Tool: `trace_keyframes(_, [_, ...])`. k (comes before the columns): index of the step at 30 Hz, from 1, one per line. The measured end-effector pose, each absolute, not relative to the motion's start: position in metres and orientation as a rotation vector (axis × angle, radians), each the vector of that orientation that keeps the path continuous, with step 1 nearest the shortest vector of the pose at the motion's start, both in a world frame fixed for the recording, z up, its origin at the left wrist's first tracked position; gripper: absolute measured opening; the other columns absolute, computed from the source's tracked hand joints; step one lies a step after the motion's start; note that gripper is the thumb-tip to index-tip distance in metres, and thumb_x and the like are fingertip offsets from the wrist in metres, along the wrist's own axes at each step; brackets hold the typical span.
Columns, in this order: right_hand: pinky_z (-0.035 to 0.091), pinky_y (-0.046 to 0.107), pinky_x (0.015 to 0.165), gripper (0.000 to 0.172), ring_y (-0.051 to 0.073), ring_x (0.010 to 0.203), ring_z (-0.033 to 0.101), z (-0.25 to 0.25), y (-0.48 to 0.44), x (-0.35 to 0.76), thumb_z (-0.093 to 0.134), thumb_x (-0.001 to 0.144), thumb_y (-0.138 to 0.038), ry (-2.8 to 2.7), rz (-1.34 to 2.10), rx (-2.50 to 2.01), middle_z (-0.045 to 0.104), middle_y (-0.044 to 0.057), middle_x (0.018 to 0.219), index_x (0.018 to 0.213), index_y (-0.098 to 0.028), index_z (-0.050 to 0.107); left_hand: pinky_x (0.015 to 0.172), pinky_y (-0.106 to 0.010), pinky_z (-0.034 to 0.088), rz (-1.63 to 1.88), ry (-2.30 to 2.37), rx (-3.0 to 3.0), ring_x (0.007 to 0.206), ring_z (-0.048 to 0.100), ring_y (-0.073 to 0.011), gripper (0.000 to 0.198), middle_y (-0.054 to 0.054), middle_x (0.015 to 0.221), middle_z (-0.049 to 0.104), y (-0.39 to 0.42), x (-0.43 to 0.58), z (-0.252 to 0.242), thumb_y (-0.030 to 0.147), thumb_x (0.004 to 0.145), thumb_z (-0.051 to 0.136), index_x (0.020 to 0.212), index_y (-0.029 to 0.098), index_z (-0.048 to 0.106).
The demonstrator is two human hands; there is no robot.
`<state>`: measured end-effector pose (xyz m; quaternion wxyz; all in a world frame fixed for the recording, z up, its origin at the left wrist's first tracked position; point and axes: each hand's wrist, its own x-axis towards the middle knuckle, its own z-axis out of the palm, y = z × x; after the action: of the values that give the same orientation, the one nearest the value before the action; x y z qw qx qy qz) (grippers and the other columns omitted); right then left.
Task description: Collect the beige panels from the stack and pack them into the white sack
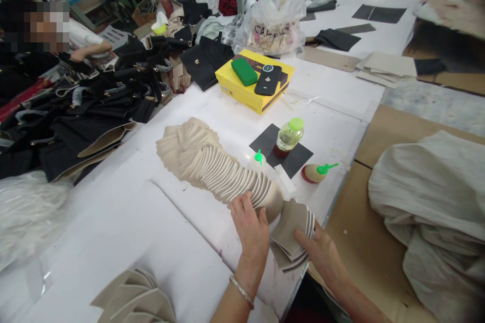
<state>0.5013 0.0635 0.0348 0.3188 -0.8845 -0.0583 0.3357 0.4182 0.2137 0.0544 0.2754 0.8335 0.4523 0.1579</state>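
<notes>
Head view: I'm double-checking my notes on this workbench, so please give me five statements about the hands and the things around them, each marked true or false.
1. The right hand holds a stack of beige pieces. True.
2. The dark phone lies underneath the yellow box. False: the dark phone lies on top of the yellow box.
3. The green-capped jar stands on a dark sheet. True.
4. The bracelet is on the right wrist. False: the bracelet is on the left wrist.
5. The left hand is at the fanned row of beige pieces. True.
</notes>
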Motion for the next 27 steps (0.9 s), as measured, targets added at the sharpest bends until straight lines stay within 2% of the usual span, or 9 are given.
trace_keyframes(4, [0.051,0.035,0.074,0.054,0.028,0.089,0.066,0.033,0.063,0.502,0.050,0.075,-0.047,-0.139,0.939,-2.301,0.069,0.004,0.093,0.122,-0.022,0.056,0.095,-0.048,0.036,0.423,1.205,2.228,0.113,0.041,-0.0300,0.043,-0.011,0.120,0.045,0.208,0.418,0.060,0.008,0.080,0.063,0.118,0.018,0.045])
trace_keyframes(8, [0.050,0.035,0.074,0.050,0.029,0.089,0.066,0.035,0.064,0.503,0.051,0.074,-0.046,-0.124,0.945,-2.291,0.068,0.005,0.093,0.117,-0.022,0.058,0.087,-0.045,0.036,0.389,1.214,2.195,0.111,0.043,-0.0305,0.039,-0.008,0.114,0.054,0.203,0.418,0.063,0.009,0.081,0.064,0.114,0.021,0.046])
trace_keyframes(12, [0.049,0.033,0.075,0.052,0.028,0.091,0.066,0.039,0.066,0.502,0.050,0.074,-0.045,-0.117,0.947,-2.256,0.069,0.004,0.095,0.121,-0.021,0.056,0.089,-0.045,0.033,0.370,1.203,2.153,0.109,0.046,-0.0287,0.042,-0.005,0.111,0.058,0.199,0.416,0.063,0.009,0.080,0.067,0.114,0.022,0.047])
trace_keyframes(15, [0.050,0.031,0.074,0.051,0.026,0.088,0.066,0.043,0.068,0.502,0.049,0.075,-0.043,-0.115,0.951,-2.212,0.069,0.002,0.093,0.121,-0.022,0.056,0.090,-0.045,0.032,0.354,1.171,2.189,0.108,0.047,-0.0281,0.049,-0.005,0.112,0.060,0.195,0.413,0.060,0.010,0.081,0.067,0.123,0.024,0.046])
trace_keyframes(20, [0.050,0.031,0.071,0.052,0.025,0.083,0.067,0.046,0.070,0.502,0.050,0.076,-0.043,-0.094,0.949,-2.182,0.070,0.002,0.088,0.122,-0.021,0.056,0.090,-0.044,0.031,0.340,1.121,2.266,0.110,0.048,-0.0282,0.042,-0.004,0.114,0.062,0.191,0.412,0.057,0.011,0.081,0.068,0.118,0.025,0.053])
trace_keyframes(24, [0.050,0.034,0.076,0.053,0.028,0.090,0.066,0.046,0.070,0.503,0.053,0.074,-0.043,-0.074,0.934,-2.200,0.069,0.005,0.094,0.122,-0.020,0.056,0.090,-0.045,0.032,0.333,1.134,2.242,0.110,0.049,-0.0277,0.039,-0.005,0.114,0.062,0.191,0.413,0.058,0.012,0.082,0.066,0.118,0.024,0.055])
trace_keyframes(27, [0.052,0.039,0.077,0.059,0.032,0.095,0.065,0.049,0.073,0.503,0.055,0.074,-0.048,-0.060,0.932,-2.195,0.068,0.010,0.101,0.126,-0.019,0.053,0.092,-0.046,0.033,0.303,1.097,2.194,0.111,0.050,-0.0276,0.041,-0.005,0.114,0.061,0.188,0.413,0.059,0.011,0.082,0.064,0.119,0.024,0.055])
